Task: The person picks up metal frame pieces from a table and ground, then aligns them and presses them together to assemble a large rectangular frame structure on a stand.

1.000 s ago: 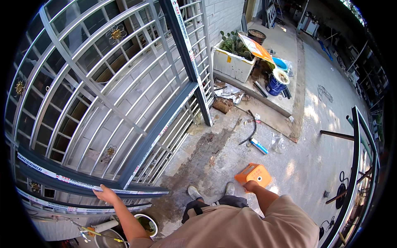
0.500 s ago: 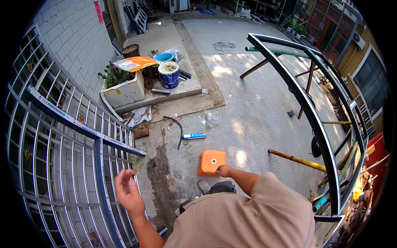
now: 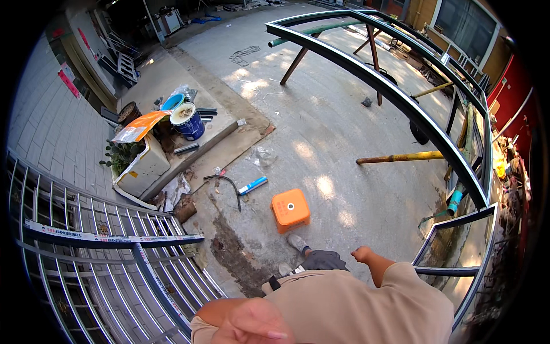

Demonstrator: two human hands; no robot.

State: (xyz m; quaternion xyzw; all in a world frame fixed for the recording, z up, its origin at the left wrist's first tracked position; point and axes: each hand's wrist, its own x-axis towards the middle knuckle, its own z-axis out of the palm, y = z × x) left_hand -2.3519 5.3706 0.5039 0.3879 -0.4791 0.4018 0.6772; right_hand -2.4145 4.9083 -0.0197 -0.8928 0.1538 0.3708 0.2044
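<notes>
An orange plastic stool (image 3: 290, 207) stands upright on the concrete, just beyond my shoe (image 3: 297, 243). My right hand (image 3: 362, 254) is in the air to the right of the stool, apart from it. Its fingers are curled in, and nothing shows in them. Close to my body at the lower edge is my left hand (image 3: 252, 322), loosely bent with a finger stretched to the right. No object is visible in it, and the lower edge cuts off part of it. Beyond the stool, to the left, lie a blue tube (image 3: 253, 186) and a black hose (image 3: 228, 186).
Left, a metal window grille (image 3: 114, 238) leans by the wall. A large dark frame (image 3: 395, 94) rests on green and yellow poles (image 3: 404, 156) at right. A blue bucket (image 3: 188, 121) and a white planter box (image 3: 143, 169) with cactus stand at the raised slab.
My right hand has come off the stool and moved right. My left hand has drawn in from beside the grille toward my body. The view has turned right.
</notes>
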